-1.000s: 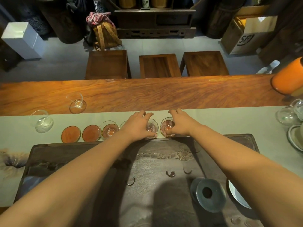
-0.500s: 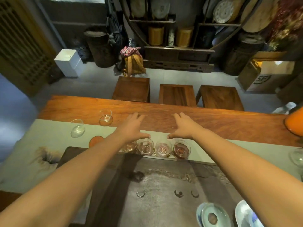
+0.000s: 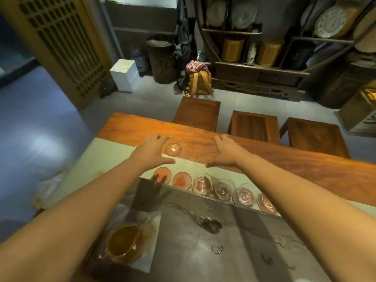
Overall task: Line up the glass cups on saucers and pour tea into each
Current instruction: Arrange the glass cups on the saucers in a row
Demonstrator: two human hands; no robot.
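A row of round reddish saucers runs along the far edge of the dark tea tray [image 3: 203,247]. The two leftmost saucers [image 3: 162,175] [image 3: 182,180] are bare; several glass cups [image 3: 202,183] [image 3: 223,191] [image 3: 244,197] stand on the others. One loose glass cup [image 3: 173,147] stands on the wooden table beyond the row. My left hand [image 3: 152,152] hovers spread beside it, fingers at its left side. My right hand [image 3: 224,153] is spread over the wood, holding nothing. A glass pitcher of amber tea [image 3: 123,242] sits on a white cloth at the tray's near left.
The long wooden table [image 3: 274,161] carries a pale green runner [image 3: 97,159] under the tray. Three wooden stools [image 3: 197,112] stand beyond the far edge. Shelves with jars and plates, a backpack and a white box line the back of the room.
Both hands left the cups in the row and moved outward past it. The left hand now reaches the loose cup. The camera has swung left, bringing the tea pitcher into view.
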